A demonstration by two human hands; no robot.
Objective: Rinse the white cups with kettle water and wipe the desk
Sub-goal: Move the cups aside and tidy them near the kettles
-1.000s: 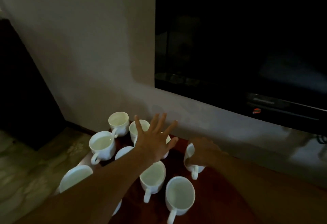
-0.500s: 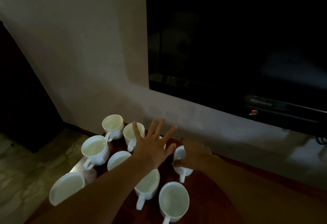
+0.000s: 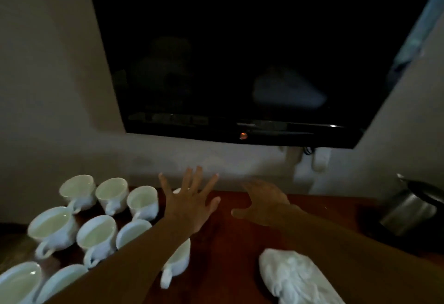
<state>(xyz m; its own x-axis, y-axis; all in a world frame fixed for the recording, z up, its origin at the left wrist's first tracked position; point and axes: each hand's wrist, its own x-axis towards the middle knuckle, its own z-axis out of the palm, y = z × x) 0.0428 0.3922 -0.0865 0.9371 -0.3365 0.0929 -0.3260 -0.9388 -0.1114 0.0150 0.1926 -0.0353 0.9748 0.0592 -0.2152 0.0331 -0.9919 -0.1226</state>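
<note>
Since the earlier frame the view has swung to the right, so the white cups (image 3: 96,229) now sit at the left, and the right hand (image 3: 263,204) has let go of the cup it was gripping and drawn away over bare wood. A metal kettle and a white cloth have come into view.

At the far left, the cups stand clustered on the reddish-brown wooden desk (image 3: 228,255), upright with their mouths open to the camera and most handles pointing toward the viewer. Three form a back row near the pale wall (image 3: 52,87), more stand in front of them, and two are cut off by the bottom left corner.

Reaching across the front cups is the bare left forearm. The left hand (image 3: 189,204) hovers just right of the cups, palm down, fingers spread wide, holding nothing. A ring shows on one finger. One cup (image 3: 176,261) sits partly hidden under this forearm, and the rim of another peeks out behind the hand.

To its right, the right hand is open and relaxed over the desk, thumb out toward the left hand, empty.

Near the bottom edge, under the right forearm, lies the crumpled white cloth (image 3: 295,279) on the desk.

At the far right the kettle (image 3: 412,207) stands on the desk, dimly lit.

Above everything, a dark switched-off television (image 3: 240,51) hangs on the wall, a small red light on its lower edge.
</note>
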